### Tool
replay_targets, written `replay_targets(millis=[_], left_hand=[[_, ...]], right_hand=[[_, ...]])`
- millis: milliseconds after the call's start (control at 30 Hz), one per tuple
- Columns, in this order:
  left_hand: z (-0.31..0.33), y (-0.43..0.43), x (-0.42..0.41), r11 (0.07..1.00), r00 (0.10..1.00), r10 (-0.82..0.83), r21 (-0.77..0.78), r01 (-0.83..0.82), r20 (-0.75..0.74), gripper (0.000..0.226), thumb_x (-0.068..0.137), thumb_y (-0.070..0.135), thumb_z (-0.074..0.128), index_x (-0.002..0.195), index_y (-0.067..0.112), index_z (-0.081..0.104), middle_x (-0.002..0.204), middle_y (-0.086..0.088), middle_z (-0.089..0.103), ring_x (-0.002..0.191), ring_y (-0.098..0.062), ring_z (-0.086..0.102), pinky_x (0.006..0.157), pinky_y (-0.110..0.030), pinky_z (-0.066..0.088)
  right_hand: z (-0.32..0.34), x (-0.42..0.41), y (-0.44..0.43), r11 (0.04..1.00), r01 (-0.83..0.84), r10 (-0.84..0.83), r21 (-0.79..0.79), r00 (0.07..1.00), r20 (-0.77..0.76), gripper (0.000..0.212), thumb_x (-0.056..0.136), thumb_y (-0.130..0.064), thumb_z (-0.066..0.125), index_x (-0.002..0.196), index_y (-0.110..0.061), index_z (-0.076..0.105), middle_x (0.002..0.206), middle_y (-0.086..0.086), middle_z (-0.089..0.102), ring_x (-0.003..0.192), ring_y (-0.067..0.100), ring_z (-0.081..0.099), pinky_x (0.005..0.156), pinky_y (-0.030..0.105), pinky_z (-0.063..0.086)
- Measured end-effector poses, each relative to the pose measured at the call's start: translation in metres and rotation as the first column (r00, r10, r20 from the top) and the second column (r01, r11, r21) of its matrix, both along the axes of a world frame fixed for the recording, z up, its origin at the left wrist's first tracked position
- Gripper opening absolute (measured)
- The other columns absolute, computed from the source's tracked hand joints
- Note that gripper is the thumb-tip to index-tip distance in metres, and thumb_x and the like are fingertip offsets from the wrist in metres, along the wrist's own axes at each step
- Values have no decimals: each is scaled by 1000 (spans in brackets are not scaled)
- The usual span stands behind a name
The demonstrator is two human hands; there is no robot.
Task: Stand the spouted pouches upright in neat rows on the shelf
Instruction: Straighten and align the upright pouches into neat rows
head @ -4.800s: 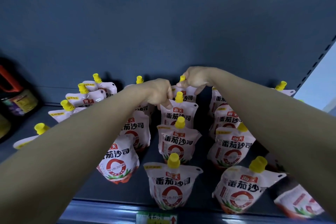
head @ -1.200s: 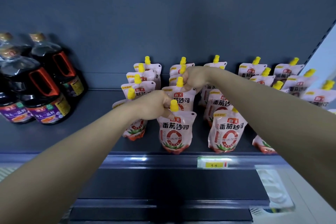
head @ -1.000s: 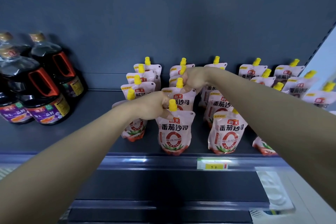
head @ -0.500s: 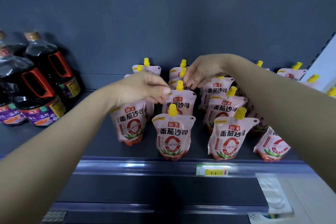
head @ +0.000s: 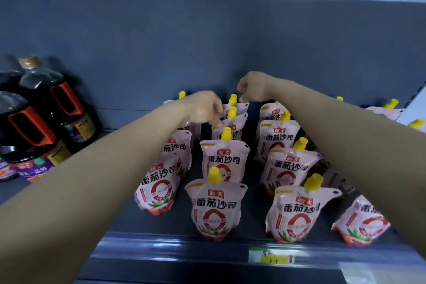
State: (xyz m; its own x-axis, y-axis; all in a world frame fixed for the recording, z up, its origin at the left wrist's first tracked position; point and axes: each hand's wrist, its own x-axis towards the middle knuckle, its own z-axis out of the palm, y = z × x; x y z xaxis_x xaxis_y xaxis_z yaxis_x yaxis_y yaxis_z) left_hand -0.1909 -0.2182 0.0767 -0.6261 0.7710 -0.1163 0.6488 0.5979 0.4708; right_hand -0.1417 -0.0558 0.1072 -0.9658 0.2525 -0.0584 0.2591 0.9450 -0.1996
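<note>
Pink spouted pouches with yellow caps stand in rows running front to back on the dark shelf (head: 252,200). The middle row starts with a front pouch (head: 215,211) and ends at a rear pouch (head: 237,108). My left hand (head: 204,106) has its fingers curled on the upper left edge of that rear pouch and the one before it; the hand is blurred. My right hand (head: 252,86) hovers just above the rear pouch's right corner, loosely curled, with nothing in it. My arms hide parts of the left row (head: 158,189) and the right row (head: 296,214).
Dark soy sauce bottles (head: 34,138) with orange handles stand at the left of the shelf. A tilted pouch (head: 362,221) leans at the front right under my right arm. More pouches (head: 389,108) stand at the far right. A price tag (head: 272,258) sits on the front rail.
Both hands have moved back along the middle row, from the second and third pouches to the rearmost ones. My head came closer and now looks down more steeply.
</note>
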Motion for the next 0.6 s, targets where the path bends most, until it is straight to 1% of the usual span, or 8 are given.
replay_targets(millis=[67,133,167,233,333,400,500,600], left_hand=[[-9,9,-4,995,998,-48,-87,45,-29,19,74,14,72,90,6,68,78,-2,56,73,-20,48,68,-26,39],[-14,15,-6,990,994,-71,-127,60,-87,9,75,12,67,78,4,66,64,-3,47,65,-21,41,59,-26,35],[-16,16,-8,990,992,-73,-129,58,-108,8,76,11,67,74,4,65,60,-2,43,63,-21,38,55,-25,33],[-17,16,-12,991,988,-70,-126,52,-138,9,77,11,68,73,4,66,61,-3,44,62,-20,38,54,-25,32],[-16,12,-19,991,987,-58,-131,38,-149,13,77,12,69,69,4,64,59,-3,45,57,-19,37,53,-23,32],[-16,10,-22,991,988,-44,-135,25,-147,22,77,13,70,59,12,58,52,2,42,50,-13,35,47,-22,29],[-16,10,-23,992,990,-33,-126,15,-137,33,77,13,71,50,22,54,49,10,43,47,-6,38,46,-20,29],[-17,10,-23,993,991,-21,-122,5,-130,42,76,13,72,42,23,48,45,11,40,46,-6,36,46,-20,28]], right_hand=[[-4,-8,1,999,-15,17,-32,997,72,39,87,-13,59,117,11,58,120,26,62,109,39,59,94,43,49],[-9,-16,4,996,-38,49,-74,988,145,34,85,-15,61,109,9,62,97,24,66,80,30,60,74,32,50],[-12,-18,6,993,-48,64,-104,985,161,29,85,-16,63,102,8,64,81,18,61,69,24,54,64,29,47],[-16,-24,7,989,-47,71,-139,981,180,18,86,-22,64,89,-3,64,67,6,50,58,17,47,54,24,44],[-21,-32,5,990,-41,64,-136,983,174,19,86,-28,66,87,-9,62,64,2,47,60,21,52,52,23,41],[-23,-39,3,991,-40,60,-125,985,162,18,87,-25,65,85,-8,59,63,4,48,62,25,55,49,22,37],[-24,-46,1,990,-32,53,-136,987,154,12,87,-18,65,86,-8,59,75,11,54,67,27,60,49,21,39],[-24,-48,1,989,-22,43,-146,990,138,9,86,-15,65,86,-8,59,76,11,53,69,28,60,49,21,39]])
